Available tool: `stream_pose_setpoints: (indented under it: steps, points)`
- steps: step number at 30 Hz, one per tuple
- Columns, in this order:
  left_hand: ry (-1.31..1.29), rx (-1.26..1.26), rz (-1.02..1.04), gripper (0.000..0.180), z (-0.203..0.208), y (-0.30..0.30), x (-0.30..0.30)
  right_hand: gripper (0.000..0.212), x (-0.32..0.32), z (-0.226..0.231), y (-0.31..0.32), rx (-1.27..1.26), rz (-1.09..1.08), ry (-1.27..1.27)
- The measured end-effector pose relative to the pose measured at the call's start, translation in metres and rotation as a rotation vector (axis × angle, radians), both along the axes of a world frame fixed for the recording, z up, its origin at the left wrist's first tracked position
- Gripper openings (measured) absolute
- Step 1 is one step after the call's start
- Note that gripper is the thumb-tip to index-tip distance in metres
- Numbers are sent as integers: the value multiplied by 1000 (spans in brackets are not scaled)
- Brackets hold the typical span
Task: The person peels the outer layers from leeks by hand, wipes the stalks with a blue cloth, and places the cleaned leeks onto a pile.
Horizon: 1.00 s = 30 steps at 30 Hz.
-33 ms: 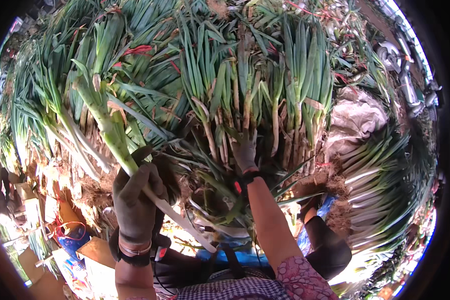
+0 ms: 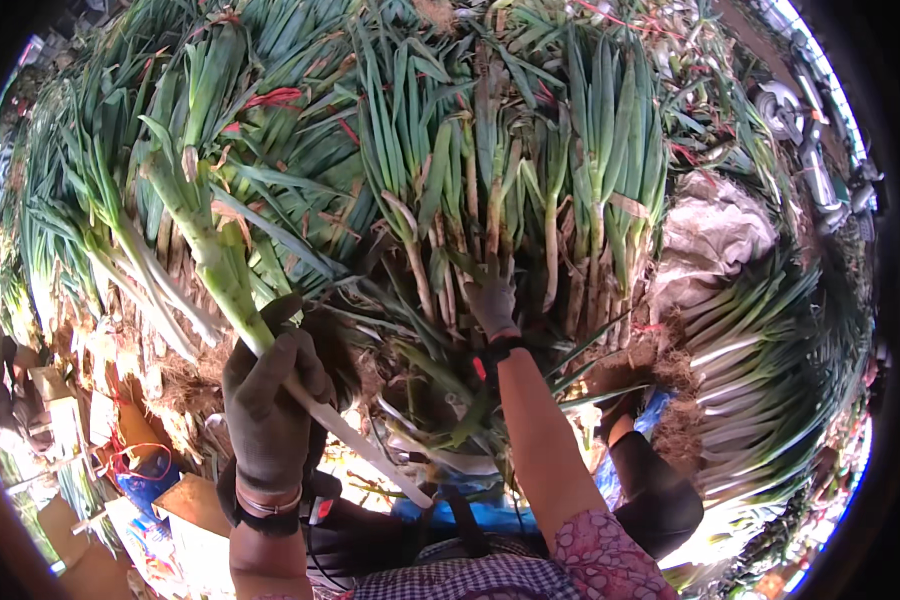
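Head view: left grip on one leek stalk, right hand in the row

Directions are read from the middle of my picture, 12 o'clock at the top.

1. Left hand (image 2: 275,395). I locate it at 8 o'clock, gloved, with a dark wristband (image 2: 268,520) below the glove. Its grip is narrow, thumb and fingers wrapped around the leek stalk.

2. Leek stalk (image 2: 232,288). It passes slantwise through the left hand. The thick green end points to 11 o'clock from the hand; the thin white end points between 4 and 5 o'clock.

3. Right hand (image 2: 491,298). I locate it just right of centre, also gloved, its fingers directed toward 12 o'clock among the lower stems of the leek row (image 2: 595,150). I cannot tell whether its grip is wide or holding a stem.

4. Surroundings. A pale crumpled sack (image 2: 715,230) sits between 2 and 3 o'clock. Below it, a leek pile (image 2: 755,400) fans out, white stems and brown roots on its 9 o'clock side. Red ties (image 2: 273,98) lie on leaves between 10 and 11 o'clock.
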<state>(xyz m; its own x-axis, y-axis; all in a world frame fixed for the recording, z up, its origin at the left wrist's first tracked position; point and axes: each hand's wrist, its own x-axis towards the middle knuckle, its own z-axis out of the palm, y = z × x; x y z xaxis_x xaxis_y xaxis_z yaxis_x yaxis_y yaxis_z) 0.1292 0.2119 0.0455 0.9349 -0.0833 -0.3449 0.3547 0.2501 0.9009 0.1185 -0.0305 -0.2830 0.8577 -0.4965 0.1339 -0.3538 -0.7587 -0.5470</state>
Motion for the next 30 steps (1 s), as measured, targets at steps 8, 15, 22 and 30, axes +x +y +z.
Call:
stream_pose_setpoints:
  steps: [8, 15, 22, 30]
  points:
    - [39, -15, 70, 46, 1, 3, -2, 42, -53, 60, 14, 538, 991, 849]
    - [91, -94, -3, 50, -7, -16, -3, 44, 6, -16, -22, 444, 31, 286]
    - [100, -85, -56, 47, -6, -10, -4, 70, 31, -8, -3, 339, -50, 492]
    - [132, -87, -83, 46, -6, -22, -5, 57, 25, -6, -2, 779, 23, 433]
